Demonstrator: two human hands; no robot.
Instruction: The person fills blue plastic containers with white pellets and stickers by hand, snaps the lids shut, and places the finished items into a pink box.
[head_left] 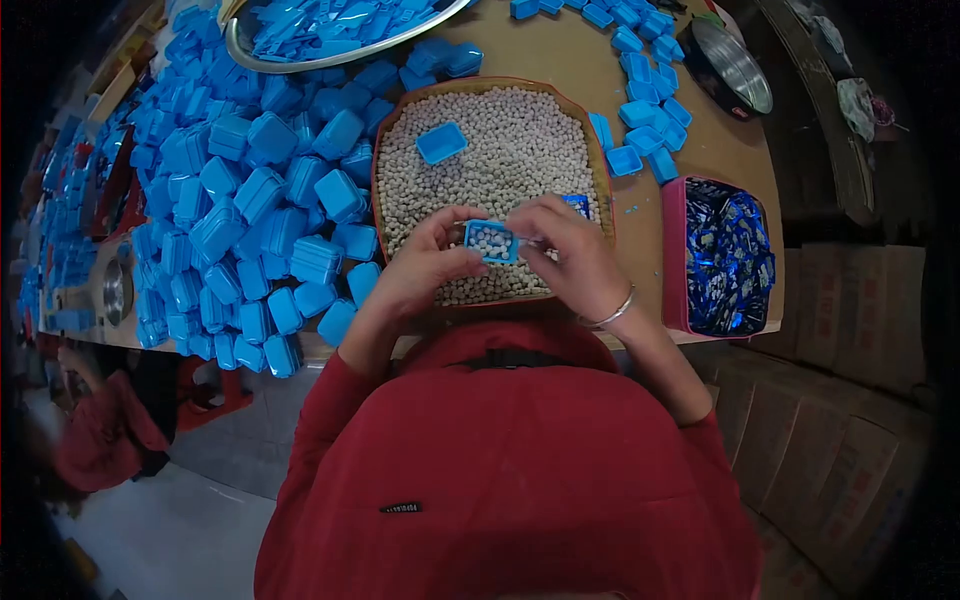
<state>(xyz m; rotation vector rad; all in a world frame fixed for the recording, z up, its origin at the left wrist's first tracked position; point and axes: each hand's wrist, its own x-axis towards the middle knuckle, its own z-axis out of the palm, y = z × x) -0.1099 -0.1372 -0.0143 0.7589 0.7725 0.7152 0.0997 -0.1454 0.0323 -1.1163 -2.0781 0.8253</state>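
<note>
My left hand [436,258] grips a small blue plastic box [468,236] by its left end, fingers behind and thumb in front. Pale round pellets [493,243] lie inside it. At the box's right end, my right hand [572,250] has thumb and fingers drawn together in a pinch; what is between them I cannot make out. Both hands are over a wide tray [378,185] filled with the same kind of pale pellets. On those pellets rests an open blue box [441,144]. A dark blue packet [577,205] lies just behind my right hand.
Closed blue boxes [262,192] are heaped at the left. A metal basin [236,50] of flat blue pieces stands behind. To the right are a pink-edged container [676,260] of shiny packets, more blue boxes [640,113] and a round pan [735,70]. Cartons [845,310] stand beyond.
</note>
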